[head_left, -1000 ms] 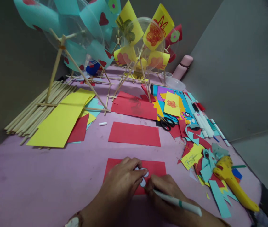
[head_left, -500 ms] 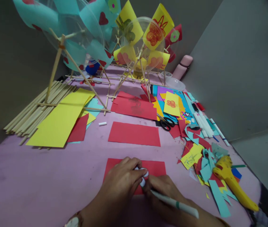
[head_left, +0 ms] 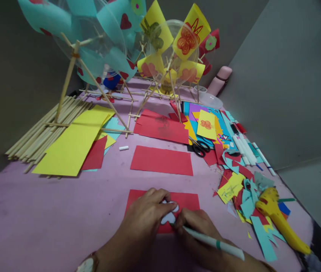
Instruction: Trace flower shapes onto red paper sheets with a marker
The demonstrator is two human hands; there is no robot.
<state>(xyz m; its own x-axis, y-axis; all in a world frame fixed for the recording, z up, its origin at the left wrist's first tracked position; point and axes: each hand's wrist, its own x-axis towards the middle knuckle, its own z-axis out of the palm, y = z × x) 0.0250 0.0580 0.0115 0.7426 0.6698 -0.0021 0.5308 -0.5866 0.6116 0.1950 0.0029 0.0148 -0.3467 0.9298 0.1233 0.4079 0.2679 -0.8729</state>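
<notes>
A white lobed paper cutout [head_left: 168,218] lies on a red paper strip [head_left: 137,196] close to me. My left hand [head_left: 148,211] pins the cutout down with bent fingers, its thumb across the top; part of the cutout is hidden beneath. In my right hand [head_left: 194,226] is a white marker with a green band [head_left: 217,243], held like a pen. Its green tip touches the cutout's lower right edge. Farther ahead, a second red strip [head_left: 162,160] lies flat, with more red sheets [head_left: 162,128] behind it, the top one bearing a dark drawing.
Yellow sheets [head_left: 75,143] rest over wooden sticks [head_left: 30,141] at left. A white marker cap [head_left: 123,148] lies mid-table. Scissors [head_left: 201,147], paper scraps [head_left: 246,204] and a yellow glue gun [head_left: 281,219] are at right. Blue [head_left: 75,22] and yellow paper wheels [head_left: 174,49] stand behind.
My right hand has shifted slightly right and down with the marker, uncovering more of the white cutout. The left hand stays in place.
</notes>
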